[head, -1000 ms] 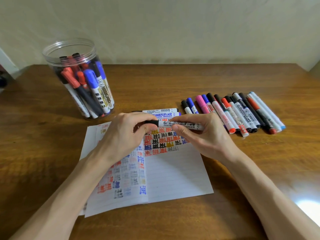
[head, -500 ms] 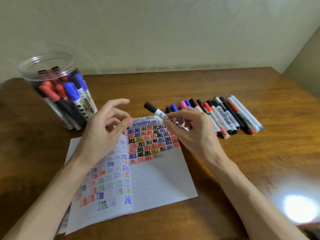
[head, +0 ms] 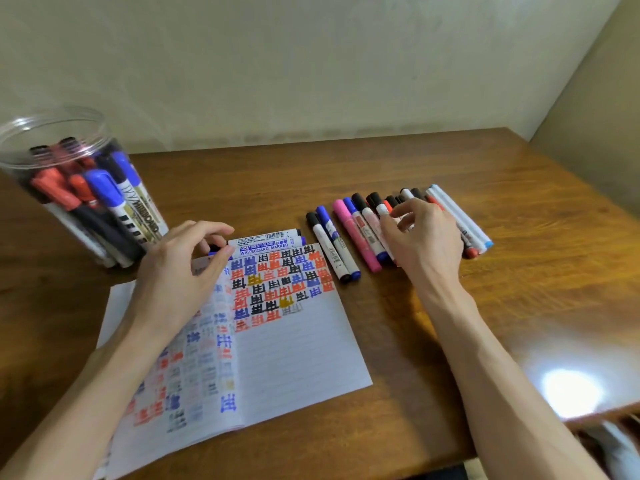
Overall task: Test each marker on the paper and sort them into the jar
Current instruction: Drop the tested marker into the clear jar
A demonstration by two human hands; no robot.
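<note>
**A:** Head view: what has your right hand got?

**B:** My right hand (head: pixel 427 237) hangs over the row of markers (head: pixel 356 233) with its fingers curled. Thumb and forefinger pinch a black-capped marker (head: pixel 374 199). The cap sticks out past my fingertips toward the wall, and the barrel runs back under my palm. It is a little blurred there.

**A:** And the rest of the row?

**B:** It spreads to both sides of that grip, flat on the table (head: pixel 450 161), with the barrels side by side. Several markers lie to the left of my fingers, and a few show beyond my knuckles on the right.

**A:** Your left hand?

**B:** My left hand (head: pixel 180 275) is over the upper left part of the paper (head: pixel 298 348), fingers curled. Forefinger and thumb sit above and below the left ends of 2 whiteboard markers (head: pixel 266 241). These lie along the paper's far edge and reach right from my fingertips. Whether I am actually squeezing them, I cannot tell.

**A:** Where is the jar?

**B:** The jar (head: pixel 83 136) stands beyond my left hand and off to its left. It is clear and upright, with many markers leaning inside. The paper's coloured test marks run from under my left palm toward the right hand and stop short of it.
</note>
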